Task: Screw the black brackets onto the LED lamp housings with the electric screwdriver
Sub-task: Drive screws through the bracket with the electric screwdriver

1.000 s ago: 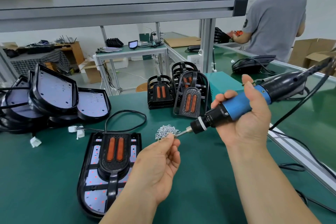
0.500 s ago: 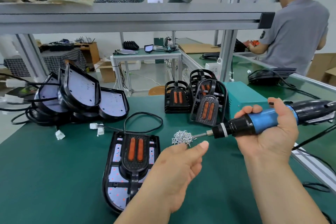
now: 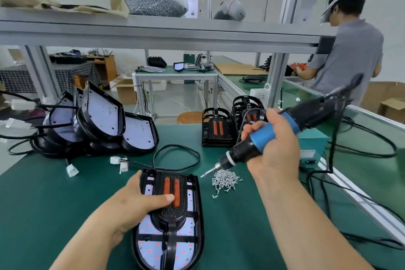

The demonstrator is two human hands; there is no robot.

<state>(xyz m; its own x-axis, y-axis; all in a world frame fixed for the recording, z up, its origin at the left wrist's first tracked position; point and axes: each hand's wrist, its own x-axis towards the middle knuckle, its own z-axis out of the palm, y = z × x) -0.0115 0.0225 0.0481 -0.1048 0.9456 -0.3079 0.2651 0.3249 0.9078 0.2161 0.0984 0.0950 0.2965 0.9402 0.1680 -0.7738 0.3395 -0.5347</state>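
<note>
**Left hand on housing, driver up**

Black bracket [image 3: 169, 217] sits on lamp housing [image 3: 200, 215]. Left hand [image 3: 129, 206] presses it flat, thumb straight across bracket. Right hand [image 3: 276, 149] is wrapped round electric screwdriver [image 3: 247, 149], right of housing, above screws [image 3: 225, 180].

Black bracket [image 3: 169, 218] sits on the flat lamp housing [image 3: 151, 247]; screwdriver [image 3: 243, 151] tilts above.

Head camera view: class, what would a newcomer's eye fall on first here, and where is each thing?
The blue-and-black electric screwdriver gripped in the right hand at centre right stands out, its tip angled down just left of a pile of screws on the green mat. Just below centre, the left hand rests on an LED lamp housing fitted with a black bracket.
</note>
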